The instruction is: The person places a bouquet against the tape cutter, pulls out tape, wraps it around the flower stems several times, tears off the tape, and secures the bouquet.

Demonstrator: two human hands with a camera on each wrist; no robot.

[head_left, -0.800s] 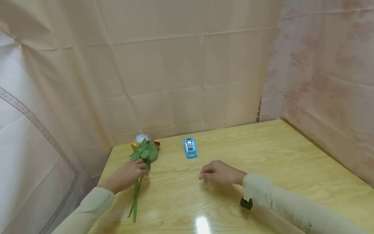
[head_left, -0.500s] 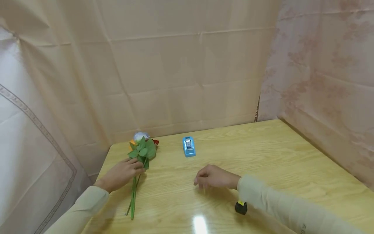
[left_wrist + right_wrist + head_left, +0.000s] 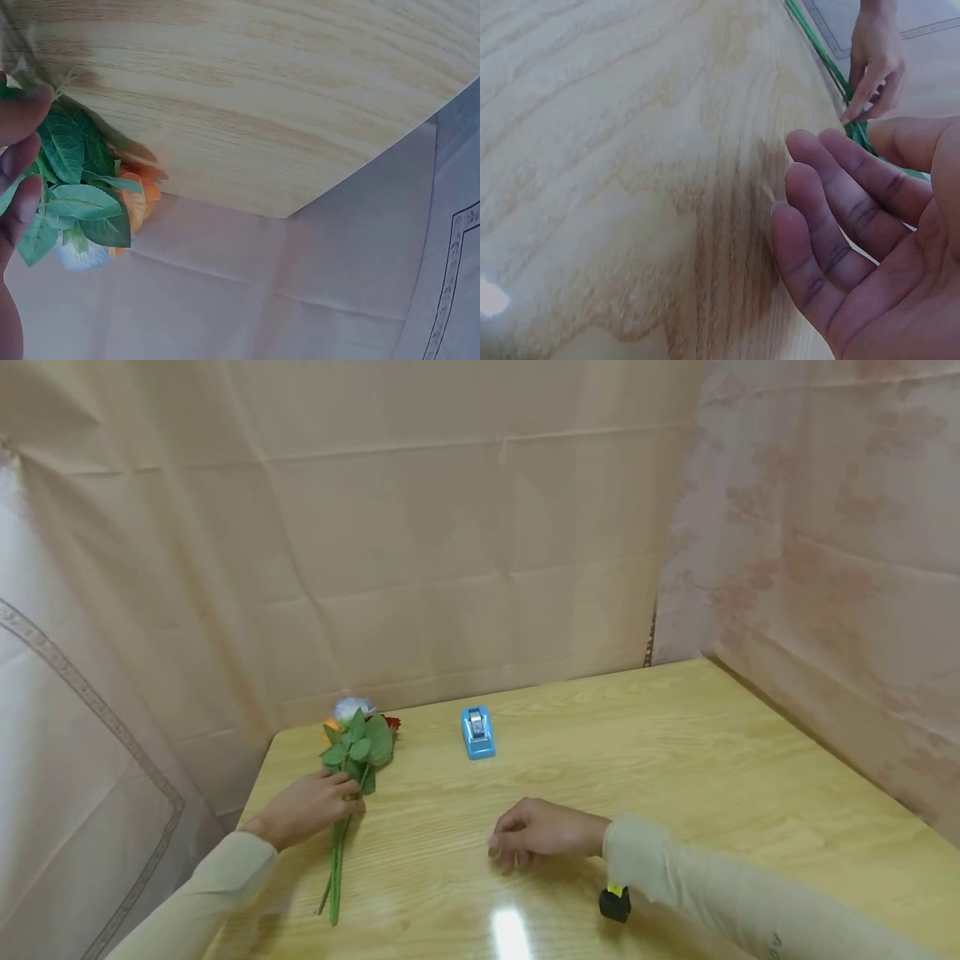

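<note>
In the head view, my left hand (image 3: 309, 808) grips a small bunch of artificial flowers (image 3: 358, 747) by the stems, just below the leaves, at the table's left side. Pale blue, orange and red blooms point to the back, and the green stems (image 3: 335, 877) reach toward me. The left wrist view shows green leaves (image 3: 79, 202) beside the fingers. My right hand (image 3: 551, 828) hovers over the middle of the table with fingers loosely curved and the thumb apart from them. A faint see-through sliver (image 3: 767, 189) shows at its fingertips in the right wrist view; I cannot tell what it is.
A blue tape dispenser (image 3: 478, 732) stands near the back edge of the wooden table (image 3: 675, 752), right of the flowers. Beige cloth (image 3: 405, 560) hangs behind, with patterned cloth (image 3: 840, 527) on the right. A black and yellow device (image 3: 615, 903) sits under my right wrist.
My right hand has moved a little toward me and to the left. The left hand keeps its grip on the stems, and the whole head view has shifted slightly.
</note>
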